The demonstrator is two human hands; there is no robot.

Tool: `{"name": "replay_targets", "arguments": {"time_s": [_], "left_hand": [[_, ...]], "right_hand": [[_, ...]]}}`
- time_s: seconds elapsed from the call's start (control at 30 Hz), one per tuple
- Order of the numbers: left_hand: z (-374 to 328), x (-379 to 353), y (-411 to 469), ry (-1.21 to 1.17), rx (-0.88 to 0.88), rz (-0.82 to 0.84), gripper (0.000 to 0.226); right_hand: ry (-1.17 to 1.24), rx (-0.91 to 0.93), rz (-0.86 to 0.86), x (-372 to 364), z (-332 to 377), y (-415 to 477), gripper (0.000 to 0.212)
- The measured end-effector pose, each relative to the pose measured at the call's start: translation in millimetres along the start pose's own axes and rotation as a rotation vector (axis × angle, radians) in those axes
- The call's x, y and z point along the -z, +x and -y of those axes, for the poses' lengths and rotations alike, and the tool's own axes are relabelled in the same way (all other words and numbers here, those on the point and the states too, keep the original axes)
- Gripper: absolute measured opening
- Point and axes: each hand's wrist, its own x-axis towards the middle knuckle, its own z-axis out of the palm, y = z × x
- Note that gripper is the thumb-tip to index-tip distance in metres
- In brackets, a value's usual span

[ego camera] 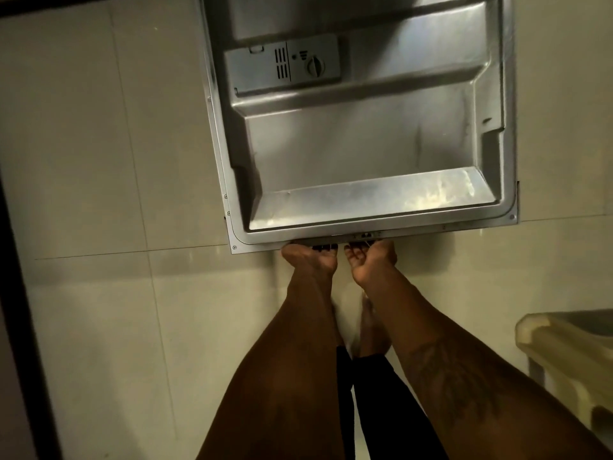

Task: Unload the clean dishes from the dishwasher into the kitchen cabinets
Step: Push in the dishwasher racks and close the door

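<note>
Two hands at the near lip of the dishwasher door (365, 144), just below the middle of the frame: left hand (310, 260) and right hand (370, 260) side by side, palms up, fingers hooked under the edge and gripping it. Door lying open and almost flat, filling the upper middle and upper right. No racks or dishes in view, presumably beyond the top edge. Hard to tell whether lowering or lifting.

Either way: share the weight evenly between both grips, swing slowly on the hinge, never let it drop, and slip the fingertips clear before the stop.

Detergent dispenser (282, 63) at upper centre. Tiled floor (99, 161) all round. Bare foot (371, 327) directly below the hands, near the door's edge, so worth stepping back. Pale plastic object (564, 353) at lower right, kind unclear, likely to crowd a sidestep.
</note>
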Motion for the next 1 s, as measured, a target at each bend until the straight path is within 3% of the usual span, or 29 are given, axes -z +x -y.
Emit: {"name": "replay_targets", "arguments": {"time_s": [0.13, 0.3, 0.5, 0.63, 0.77, 1.0], "left_hand": [[-2.5, 7.0, -14.1, -0.018, -0.048, 0.003, 0.049], [-5.4, 21.5, -42.4, 0.002, -0.004, -0.011, 0.064], [-9.4, 30.4, -94.0, 0.053, -0.024, 0.035, 0.061], [-11.6, 23.0, -145.4, 0.019, -0.070, 0.086, 0.061], [-10.8, 6.4, -196.5, -0.012, -0.118, 0.098, 0.058], [-16.0, -22.2, -276.4, -0.101, -0.147, 0.241, 0.075]], "right_hand": [[0.045, -0.011, 0.058, 2.4, 3.6, -11.7, 0.037], [0.031, 0.003, 0.054, 13.0, 9.4, -37.1, 0.040], [0.180, -0.045, 0.128, 26.7, 19.3, -102.0, 0.051], [0.311, -0.003, 0.255, 37.2, 26.4, -144.0, 0.036], [0.360, 0.008, 0.377, 40.1, 37.6, -186.4, 0.037], [0.454, 0.014, 0.556, 26.7, 58.9, -261.0, 0.040]]}}
